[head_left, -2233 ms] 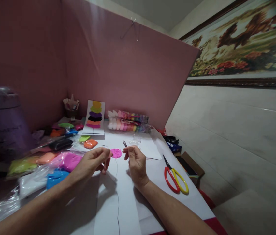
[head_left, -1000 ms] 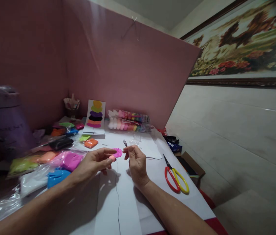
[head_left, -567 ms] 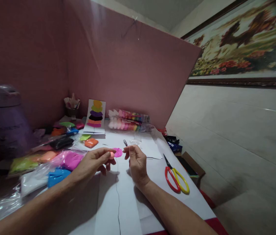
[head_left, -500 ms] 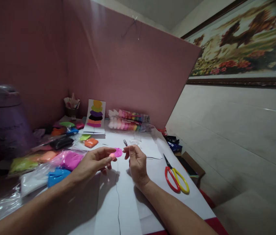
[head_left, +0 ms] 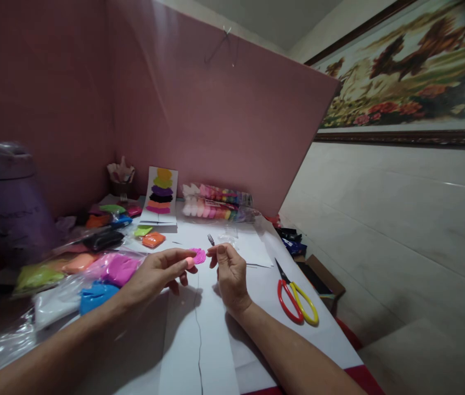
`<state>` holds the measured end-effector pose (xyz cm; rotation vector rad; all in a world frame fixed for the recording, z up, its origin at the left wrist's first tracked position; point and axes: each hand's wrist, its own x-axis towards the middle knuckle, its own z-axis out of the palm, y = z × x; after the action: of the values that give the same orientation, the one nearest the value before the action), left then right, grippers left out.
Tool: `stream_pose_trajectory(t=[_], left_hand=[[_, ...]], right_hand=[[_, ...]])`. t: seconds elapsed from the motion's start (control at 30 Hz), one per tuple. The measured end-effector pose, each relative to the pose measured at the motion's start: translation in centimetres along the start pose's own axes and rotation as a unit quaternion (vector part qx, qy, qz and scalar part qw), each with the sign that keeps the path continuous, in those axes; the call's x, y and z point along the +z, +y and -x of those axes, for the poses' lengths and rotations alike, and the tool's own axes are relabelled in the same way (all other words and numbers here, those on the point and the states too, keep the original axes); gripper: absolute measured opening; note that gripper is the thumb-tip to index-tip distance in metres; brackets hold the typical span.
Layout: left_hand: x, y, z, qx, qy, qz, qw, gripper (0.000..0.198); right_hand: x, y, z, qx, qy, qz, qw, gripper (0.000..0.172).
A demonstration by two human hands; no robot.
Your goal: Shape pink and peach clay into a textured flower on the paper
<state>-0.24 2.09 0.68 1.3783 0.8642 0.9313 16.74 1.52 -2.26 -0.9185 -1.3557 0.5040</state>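
Note:
My left hand (head_left: 160, 272) pinches a magenta ridged clay piece (head_left: 199, 255) and a small peach clay lump (head_left: 190, 262) between thumb and fingers. Just to the right, my right hand (head_left: 231, 272) is closed, its fingertips pressed together near the magenta piece's edge. What those fingertips hold, if anything, is too small to make out. A small fork (head_left: 211, 240) shows its tines beyond the right fingers. Its handle goes out of sight behind them, so I cannot tell whether it is held. Beneath both hands, a dark wavy line (head_left: 199, 334) runs down a white paper strip (head_left: 178, 351).
Scissors (head_left: 297, 299) with red and yellow handles lie at the right. Bagged clay (head_left: 119, 270) in several colours crowds the left, near a purple canister (head_left: 7, 206). A card with coloured layers (head_left: 161, 195) leans at the back beside packs of clay (head_left: 218, 203).
My left fingers have shifted very slightly around the magenta piece and the peach lump. My right hand stays almost still, and the other things keep their places.

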Motion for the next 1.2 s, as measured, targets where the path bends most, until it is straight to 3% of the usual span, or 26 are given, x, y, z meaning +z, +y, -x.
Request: stream_pose_trajectory(t=[0.23,0.57,0.77,1.03,1.2], left_hand=[[-0.38,-0.84,-0.29,0.02,0.016,0.006,1.0,0.037],[-0.03,-0.36,-0.13,-0.007,-0.005,0.001,1.0,0.044],[-0.37,-0.98,-0.4,0.021,0.015,0.012,1.0,0.038],[0.17,-0.1,0.04,-0.01,0.044,0.018,0.999,0.04],[-0.2,-0.43,-0.1,0.006,0.052,0.018,0.998,0.042]], right_hand=[[-0.04,-0.01,-0.02,-0.002,-0.004,0.009,1.0,0.034],[-0.03,-0.32,0.1,-0.017,-0.008,0.004,1.0,0.033],[0.03,-0.19,0.02,-0.017,-0.011,0.004,1.0,0.033],[-0.02,0.03,0.04,-0.017,-0.011,0.0,1.0,0.032],[-0.01,-0.18,0.06,-0.017,-0.009,0.002,1.0,0.032]])
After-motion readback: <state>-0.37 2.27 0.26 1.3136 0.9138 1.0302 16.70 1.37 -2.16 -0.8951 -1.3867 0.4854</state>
